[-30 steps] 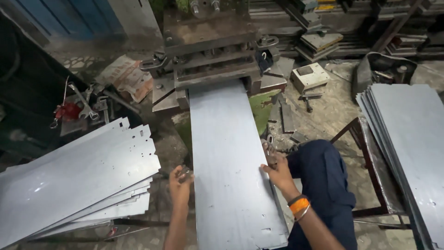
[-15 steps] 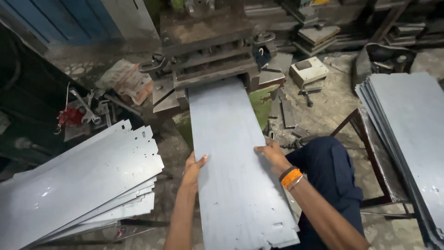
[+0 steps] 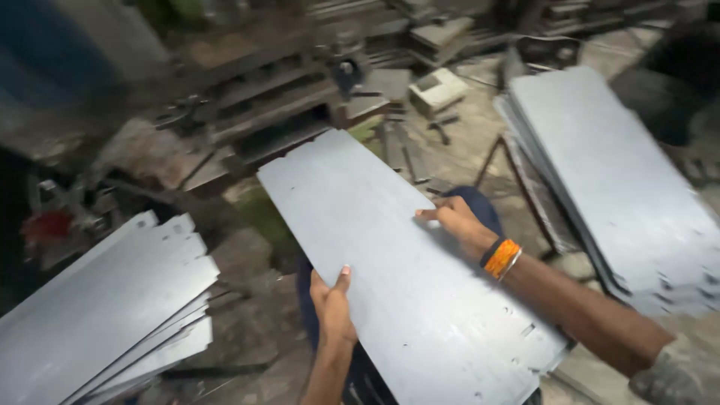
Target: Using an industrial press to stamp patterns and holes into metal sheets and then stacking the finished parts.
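A person is holding a long grey metal sheet (image 3: 405,277) with both bare hands, the sheet lying slantwise across the middle of the scene, its far end pointing toward the dark press (image 3: 255,112) at the far left and its near end running out over the person's lap. The left hand (image 3: 332,304) is gripping the sheet's left edge, thumb lying on top and fingers tucked under. The right hand (image 3: 456,220), an orange band (image 3: 501,257) circling its wrist, is clasping the right edge, fingers curled over the metal. The two hands are sitting well apart, one on each long edge. Small punched slots are showing near the sheet's near end. A stack of similar sheets (image 3: 105,307) is lying fanned out at the near left, and a second stack (image 3: 615,172) is leaning on a stand at the right. Scrap and tools are littering the far floor, too blurred to tell apart.
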